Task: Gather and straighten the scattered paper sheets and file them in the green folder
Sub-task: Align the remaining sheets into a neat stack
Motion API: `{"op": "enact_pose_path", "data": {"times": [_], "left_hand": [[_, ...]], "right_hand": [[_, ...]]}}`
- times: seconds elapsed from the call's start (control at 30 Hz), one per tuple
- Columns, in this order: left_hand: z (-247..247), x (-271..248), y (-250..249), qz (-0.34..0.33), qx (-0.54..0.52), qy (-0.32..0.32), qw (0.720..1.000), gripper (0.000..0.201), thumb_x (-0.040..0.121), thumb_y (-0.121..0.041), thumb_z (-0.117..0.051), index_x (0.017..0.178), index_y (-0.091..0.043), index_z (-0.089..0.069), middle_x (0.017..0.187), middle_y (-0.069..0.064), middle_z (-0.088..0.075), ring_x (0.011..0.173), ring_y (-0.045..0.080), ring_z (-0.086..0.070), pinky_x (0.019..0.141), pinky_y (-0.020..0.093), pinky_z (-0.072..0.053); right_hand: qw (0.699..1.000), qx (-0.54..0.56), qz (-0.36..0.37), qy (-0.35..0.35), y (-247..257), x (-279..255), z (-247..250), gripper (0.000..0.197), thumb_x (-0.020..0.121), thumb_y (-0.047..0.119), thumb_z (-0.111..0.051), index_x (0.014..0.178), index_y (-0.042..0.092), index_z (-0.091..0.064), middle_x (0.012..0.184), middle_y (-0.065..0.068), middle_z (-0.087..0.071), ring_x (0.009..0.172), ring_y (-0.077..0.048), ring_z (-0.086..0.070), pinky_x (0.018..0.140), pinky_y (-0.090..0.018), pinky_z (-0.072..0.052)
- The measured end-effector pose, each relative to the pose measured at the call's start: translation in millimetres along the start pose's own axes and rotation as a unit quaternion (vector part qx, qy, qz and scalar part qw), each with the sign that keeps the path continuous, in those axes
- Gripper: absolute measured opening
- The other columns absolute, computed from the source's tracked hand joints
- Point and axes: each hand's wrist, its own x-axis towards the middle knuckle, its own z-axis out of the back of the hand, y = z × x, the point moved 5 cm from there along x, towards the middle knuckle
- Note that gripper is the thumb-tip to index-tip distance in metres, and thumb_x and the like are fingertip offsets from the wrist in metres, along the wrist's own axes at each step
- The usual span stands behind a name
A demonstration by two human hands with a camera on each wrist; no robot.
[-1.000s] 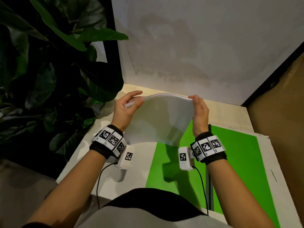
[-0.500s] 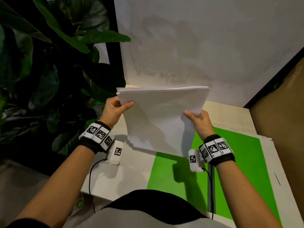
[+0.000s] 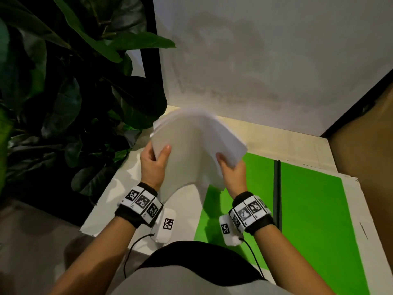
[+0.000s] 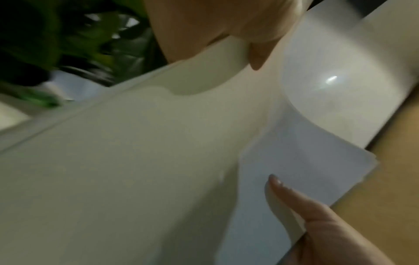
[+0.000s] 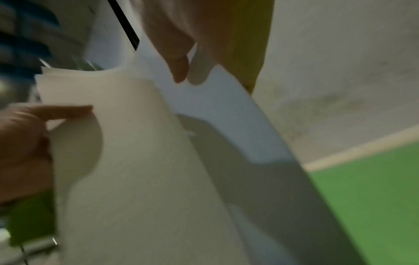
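Observation:
A stack of white paper sheets [image 3: 195, 145] hangs in the air above the table, bowed and tilted toward the far right. My left hand [image 3: 156, 158] pinches its left edge, thumb on the near face. My right hand [image 3: 230, 167] pinches its lower right edge. The green folder [image 3: 308, 209] lies open and flat on the table under and to the right of the stack, with a dark spine down its middle. In the left wrist view the paper stack [image 4: 136, 161] fills the frame, and in the right wrist view the same stack [image 5: 147, 161] stands before the green folder [image 5: 374, 188].
The white table [image 3: 114, 201] ends at its left edge beside a large dark-leaved plant [image 3: 63, 103]. A white wall [image 3: 265, 60] rises behind. A brown surface [image 3: 365, 145] borders the right side. Cables run from my wrist cameras toward my body.
The stack was held broad and upright half a second ago. It has since dropped lower and turned, bowing, with both hands closer together and nearer the table.

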Motion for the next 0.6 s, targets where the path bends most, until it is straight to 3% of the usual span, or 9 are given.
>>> {"op": "enact_pose_path", "data": {"times": [0.07, 0.1, 0.2, 0.27, 0.3, 0.37, 0.47, 0.5, 0.6], "left_hand": [[10, -3, 21, 0.082, 0.01, -0.021, 0.996, 0.032, 0.085, -0.012, -0.058, 0.114, -0.005, -0.045, 0.1, 0.006, -0.055, 0.093, 0.018, -0.05, 0.073, 0.021, -0.045], [16, -3, 28, 0.106, 0.019, -0.035, 0.994, 0.039, 0.085, -0.013, -0.058, 0.119, -0.001, -0.042, 0.105, 0.009, -0.052, 0.096, 0.019, -0.048, 0.079, 0.024, -0.041], [26, -5, 28, 0.097, 0.013, -0.052, 0.994, 0.047, 0.084, -0.014, -0.06, 0.124, 0.001, -0.04, 0.108, 0.01, -0.05, 0.098, 0.019, -0.049, 0.085, 0.027, -0.039], [33, -8, 32, 0.1, -0.007, -0.059, 0.993, 0.052, 0.083, -0.017, -0.061, 0.127, -0.001, -0.038, 0.109, 0.007, -0.049, 0.1, 0.018, -0.048, 0.087, 0.026, -0.038], [35, -9, 37, 0.111, -0.007, -0.055, 0.992, 0.053, 0.083, -0.019, -0.062, 0.128, -0.003, -0.039, 0.11, 0.006, -0.05, 0.101, 0.018, -0.048, 0.088, 0.026, -0.038], [35, -13, 47, 0.135, 0.004, -0.035, 0.99, 0.039, 0.084, -0.018, -0.061, 0.118, -0.005, -0.047, 0.104, 0.006, -0.054, 0.099, 0.019, -0.05, 0.082, 0.023, -0.042], [34, -13, 61, 0.144, 0.038, 0.005, 0.989, 0.012, 0.086, -0.009, -0.057, 0.096, -0.007, -0.053, 0.085, 0.003, -0.06, 0.081, 0.022, -0.057, 0.055, 0.008, -0.048], [35, -12, 61, 0.146, 0.036, 0.005, 0.989, 0.013, 0.086, -0.009, -0.057, 0.097, -0.006, -0.053, 0.086, 0.004, -0.06, 0.076, 0.018, -0.058, 0.051, 0.005, -0.047], [39, -9, 55, 0.126, 0.015, 0.001, 0.992, 0.028, 0.084, -0.008, -0.058, 0.111, -0.003, -0.049, 0.092, 0.004, -0.057, 0.077, 0.008, -0.055, 0.056, 0.003, -0.046]], "right_hand": [[0.995, -0.069, -0.062, 0.048, -24, -5, -6, 0.026, 0.085, 0.006, -0.059, 0.11, -0.002, -0.06, 0.112, -0.017, -0.064, 0.094, -0.015, -0.061, 0.071, -0.018, -0.048], [0.992, -0.086, -0.071, 0.057, -29, -6, -8, 0.026, 0.086, 0.006, -0.057, 0.11, -0.004, -0.06, 0.113, -0.02, -0.063, 0.097, -0.018, -0.06, 0.076, -0.02, -0.048], [0.997, -0.062, -0.044, 0.034, -23, -8, -4, 0.024, 0.087, 0.005, -0.055, 0.108, -0.004, -0.061, 0.107, -0.012, -0.064, 0.079, 0.002, -0.061, 0.071, -0.003, -0.045], [0.998, -0.031, -0.036, 0.029, -21, -12, -3, 0.022, 0.087, 0.006, -0.055, 0.108, 0.001, -0.061, 0.1, 0.002, -0.064, 0.068, 0.016, -0.058, 0.069, -0.001, -0.044], [0.998, -0.026, -0.04, 0.032, -22, -16, -3, 0.021, 0.087, 0.007, -0.056, 0.107, 0.005, -0.061, 0.098, 0.005, -0.064, 0.069, 0.016, -0.059, 0.07, -0.002, -0.045], [0.996, -0.037, -0.066, 0.048, -32, -21, -6, 0.021, 0.085, 0.006, -0.058, 0.106, 0.008, -0.06, 0.102, -0.002, -0.064, 0.072, 0.007, -0.062, 0.07, -0.005, -0.047], [0.989, -0.071, -0.122, 0.052, -50, -23, -6, 0.028, 0.081, 0.006, -0.063, 0.108, -0.003, -0.059, 0.112, -0.019, -0.063, 0.089, -0.012, -0.061, 0.086, -0.025, -0.049], [0.988, -0.076, -0.124, 0.049, -50, -22, -5, 0.03, 0.082, 0.005, -0.062, 0.109, -0.006, -0.058, 0.112, -0.02, -0.063, 0.088, -0.011, -0.061, 0.085, -0.026, -0.049], [0.992, -0.066, -0.099, 0.037, -43, -19, -2, 0.027, 0.084, 0.002, -0.058, 0.109, -0.007, -0.058, 0.101, -0.011, -0.061, 0.065, 0.015, -0.059, 0.065, -0.013, -0.048]]}}
